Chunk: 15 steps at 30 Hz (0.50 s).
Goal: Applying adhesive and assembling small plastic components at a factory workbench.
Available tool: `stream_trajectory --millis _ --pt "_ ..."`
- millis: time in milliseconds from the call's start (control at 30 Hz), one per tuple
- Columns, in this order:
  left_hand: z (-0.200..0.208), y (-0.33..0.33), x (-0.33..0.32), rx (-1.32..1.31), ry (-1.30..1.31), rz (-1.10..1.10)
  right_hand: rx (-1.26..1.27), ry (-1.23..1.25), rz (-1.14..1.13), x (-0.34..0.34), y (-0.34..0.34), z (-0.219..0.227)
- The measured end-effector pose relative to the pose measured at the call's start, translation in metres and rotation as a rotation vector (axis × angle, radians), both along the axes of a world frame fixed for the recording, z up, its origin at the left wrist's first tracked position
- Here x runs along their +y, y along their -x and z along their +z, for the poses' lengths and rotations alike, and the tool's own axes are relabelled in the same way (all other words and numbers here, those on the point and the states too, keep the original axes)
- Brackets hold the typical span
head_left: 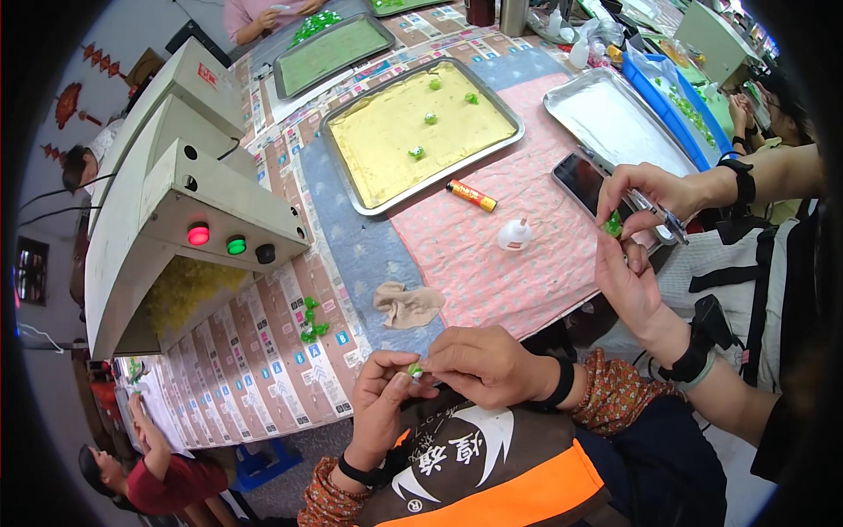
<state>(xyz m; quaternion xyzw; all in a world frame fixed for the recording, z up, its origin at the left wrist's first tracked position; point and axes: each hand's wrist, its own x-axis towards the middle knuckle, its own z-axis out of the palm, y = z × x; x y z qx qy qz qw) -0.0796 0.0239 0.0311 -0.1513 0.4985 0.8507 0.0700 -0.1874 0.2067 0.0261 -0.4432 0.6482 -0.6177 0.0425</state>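
Note:
A small green piece with a white part is pinched between the thumb and fingers of my left hand. My right hand meets it from the other side, its thumb and forefinger pressed together at the piece's edge. Whether those fingertips grip the piece or something tiny is too small to tell. Both hands are in front of my brown and orange apron, at the table's near edge. Just beyond them a crumpled beige cloth rests on a blue cloth.
Several green pieces sit on a yellow-lined tray. On the pink cloth are a red-yellow cylinder and a white squeeze bottle. A machine with lit buttons stands left, near green pieces. A co-worker's hands hold a green piece at right.

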Motion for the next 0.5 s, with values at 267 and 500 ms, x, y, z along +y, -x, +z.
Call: stream_trajectory --millis 267,500 --pt "-0.0009 -0.0003 0.0015 0.009 -0.015 0.0 -0.286 0.013 0.067 0.0008 -0.002 0.0043" --pt "-0.0016 -0.0006 0.0016 0.017 -0.024 0.012 -0.291 -0.001 0.071 -0.0021 -0.0019 0.0033"
